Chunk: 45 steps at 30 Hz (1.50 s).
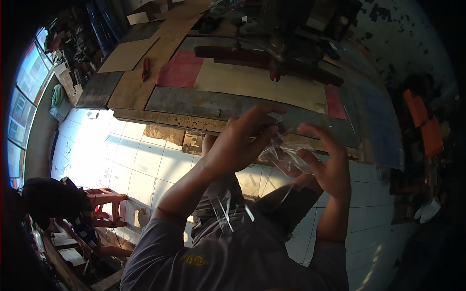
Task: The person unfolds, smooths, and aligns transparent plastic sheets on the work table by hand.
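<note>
Between my hands, above my lap, is a crumpled bundle of clear plastic film (292,156), shiny and partly blurred. My left hand (248,139) has its fingers bent and pinched at the bundle's upper left end. Around its right side curls my right hand (329,162), the thumb against the film and the index finger arched apart from it; its lower fingers are largely hidden. Thin clear strips (224,213) lie on my clothing below. Just beyond the hands is the front edge of the workbench (170,120).
On the bench lie a cream sheet (257,80) with pink ends (180,69), a red cutter (145,69) and brown cardboard (127,54). A dark press-like machine with a long bar (233,52) stands over the sheet. Another person (58,208) sits lower left near a red stool (109,206).
</note>
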Each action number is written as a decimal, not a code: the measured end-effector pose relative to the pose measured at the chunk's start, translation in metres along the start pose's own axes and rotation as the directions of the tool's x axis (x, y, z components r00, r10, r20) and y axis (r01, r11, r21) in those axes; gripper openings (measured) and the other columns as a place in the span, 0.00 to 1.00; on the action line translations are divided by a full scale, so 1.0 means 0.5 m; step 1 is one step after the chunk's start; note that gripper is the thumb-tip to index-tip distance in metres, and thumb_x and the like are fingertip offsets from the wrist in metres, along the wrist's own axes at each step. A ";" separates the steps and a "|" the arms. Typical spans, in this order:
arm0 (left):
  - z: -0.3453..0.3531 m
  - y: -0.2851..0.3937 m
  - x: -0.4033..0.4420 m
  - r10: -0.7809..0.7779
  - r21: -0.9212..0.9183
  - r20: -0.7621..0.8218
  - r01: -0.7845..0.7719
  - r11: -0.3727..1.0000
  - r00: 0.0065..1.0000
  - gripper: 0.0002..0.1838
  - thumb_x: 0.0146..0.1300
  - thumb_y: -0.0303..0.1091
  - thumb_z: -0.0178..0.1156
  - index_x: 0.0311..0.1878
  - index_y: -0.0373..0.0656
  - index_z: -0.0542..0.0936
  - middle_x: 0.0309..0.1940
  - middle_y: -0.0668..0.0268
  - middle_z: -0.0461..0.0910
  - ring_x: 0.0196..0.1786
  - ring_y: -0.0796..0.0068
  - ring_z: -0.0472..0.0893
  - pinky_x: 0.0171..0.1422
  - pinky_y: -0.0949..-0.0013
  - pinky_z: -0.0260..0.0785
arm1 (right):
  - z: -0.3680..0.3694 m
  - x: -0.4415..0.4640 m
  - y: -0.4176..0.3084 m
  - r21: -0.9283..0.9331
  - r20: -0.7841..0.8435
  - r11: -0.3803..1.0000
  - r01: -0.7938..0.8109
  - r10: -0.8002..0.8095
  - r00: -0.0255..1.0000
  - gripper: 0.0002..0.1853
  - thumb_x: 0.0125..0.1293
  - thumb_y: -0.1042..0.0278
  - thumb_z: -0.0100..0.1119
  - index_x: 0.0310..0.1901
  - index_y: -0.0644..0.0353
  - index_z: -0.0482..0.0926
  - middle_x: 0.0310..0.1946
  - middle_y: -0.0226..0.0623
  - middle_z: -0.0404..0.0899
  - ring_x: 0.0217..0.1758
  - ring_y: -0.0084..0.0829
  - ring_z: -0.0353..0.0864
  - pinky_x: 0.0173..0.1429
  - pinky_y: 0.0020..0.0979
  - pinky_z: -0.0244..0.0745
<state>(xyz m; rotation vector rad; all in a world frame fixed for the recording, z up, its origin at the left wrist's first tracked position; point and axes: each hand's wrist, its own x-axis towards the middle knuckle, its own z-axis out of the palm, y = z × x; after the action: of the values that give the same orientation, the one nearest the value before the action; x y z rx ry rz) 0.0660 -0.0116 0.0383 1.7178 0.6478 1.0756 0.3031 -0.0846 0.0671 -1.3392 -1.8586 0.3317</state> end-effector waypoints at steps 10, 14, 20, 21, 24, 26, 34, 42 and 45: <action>-0.003 -0.005 -0.007 -0.037 -0.096 -0.050 0.033 0.995 0.998 0.22 0.78 0.26 0.59 0.72 0.38 0.72 0.46 0.58 0.89 0.49 0.74 0.90 0.53 0.70 0.81 | 0.043 0.008 0.016 0.257 0.059 0.962 -0.087 0.074 0.995 0.09 0.67 0.73 0.74 0.47 0.65 0.88 0.38 0.39 0.89 0.35 0.24 0.86 0.40 0.27 0.79; 0.007 -0.001 -0.009 -0.121 -0.088 -0.039 0.117 0.989 0.992 0.22 0.78 0.32 0.63 0.70 0.37 0.75 0.46 0.57 0.89 0.49 0.74 0.90 0.55 0.70 0.81 | 0.034 0.009 0.011 0.223 0.081 0.970 -0.094 0.078 0.994 0.10 0.67 0.72 0.74 0.47 0.65 0.88 0.38 0.38 0.89 0.34 0.23 0.85 0.39 0.27 0.78; 0.007 -0.024 -0.004 -0.209 -0.043 -0.005 0.209 0.977 0.978 0.18 0.78 0.35 0.64 0.63 0.32 0.82 0.44 0.59 0.90 0.46 0.77 0.88 0.53 0.71 0.81 | 0.017 0.007 0.018 0.209 0.110 0.964 -0.162 0.141 0.984 0.11 0.67 0.70 0.75 0.48 0.64 0.89 0.37 0.37 0.89 0.36 0.23 0.84 0.42 0.27 0.78; 0.009 -0.023 -0.005 -0.195 -0.086 -0.007 0.194 0.977 0.981 0.18 0.79 0.35 0.63 0.64 0.32 0.81 0.45 0.59 0.90 0.46 0.77 0.88 0.53 0.71 0.81 | 0.017 0.007 0.021 0.228 0.108 0.958 -0.174 0.153 0.982 0.11 0.67 0.70 0.75 0.48 0.64 0.89 0.37 0.37 0.89 0.36 0.23 0.84 0.42 0.27 0.78; 0.019 -0.023 -0.006 -0.164 -0.215 -0.021 0.156 0.964 0.986 0.18 0.80 0.33 0.62 0.65 0.31 0.80 0.46 0.58 0.90 0.49 0.74 0.89 0.55 0.70 0.82 | 0.013 0.008 0.020 0.210 0.106 0.961 -0.182 0.163 0.981 0.12 0.66 0.69 0.76 0.49 0.64 0.89 0.38 0.37 0.89 0.37 0.23 0.85 0.43 0.28 0.78; 0.025 -0.030 -0.011 -0.161 -0.296 -0.045 0.140 0.945 0.986 0.18 0.80 0.32 0.60 0.65 0.30 0.80 0.48 0.57 0.90 0.52 0.73 0.89 0.57 0.69 0.83 | 0.012 0.009 0.024 0.206 0.112 0.965 -0.165 0.145 0.983 0.13 0.66 0.69 0.76 0.49 0.64 0.89 0.38 0.37 0.89 0.37 0.23 0.85 0.43 0.28 0.78; 0.009 -0.013 -0.007 -0.218 -0.255 0.066 0.228 0.940 0.974 0.18 0.80 0.29 0.58 0.66 0.30 0.79 0.48 0.55 0.90 0.55 0.70 0.89 0.61 0.67 0.82 | -0.001 0.018 0.018 0.170 0.161 0.978 -0.121 0.094 0.982 0.13 0.64 0.73 0.77 0.49 0.64 0.89 0.38 0.35 0.90 0.37 0.22 0.85 0.41 0.27 0.77; 0.003 -0.015 -0.007 -0.194 -0.231 0.079 0.207 0.951 0.978 0.17 0.81 0.27 0.56 0.67 0.29 0.78 0.51 0.54 0.89 0.56 0.69 0.89 0.63 0.66 0.82 | 0.001 0.018 0.027 0.211 0.189 0.973 -0.096 0.056 0.980 0.18 0.64 0.75 0.76 0.56 0.60 0.87 0.38 0.31 0.91 0.39 0.21 0.86 0.42 0.26 0.76; -0.001 -0.017 -0.006 -0.169 -0.227 0.079 0.183 0.957 0.982 0.17 0.81 0.27 0.56 0.68 0.29 0.77 0.55 0.53 0.88 0.57 0.68 0.88 0.63 0.66 0.82 | 0.006 0.019 0.025 0.252 0.184 0.962 -0.109 0.063 0.981 0.20 0.64 0.73 0.77 0.58 0.60 0.85 0.36 0.29 0.90 0.39 0.20 0.86 0.43 0.26 0.76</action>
<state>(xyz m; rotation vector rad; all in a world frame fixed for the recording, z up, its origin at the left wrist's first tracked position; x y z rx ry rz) 0.0647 -0.0106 0.0292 1.4549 0.6000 0.9333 0.3084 -0.0705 0.0618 -1.2435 -1.8248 0.7349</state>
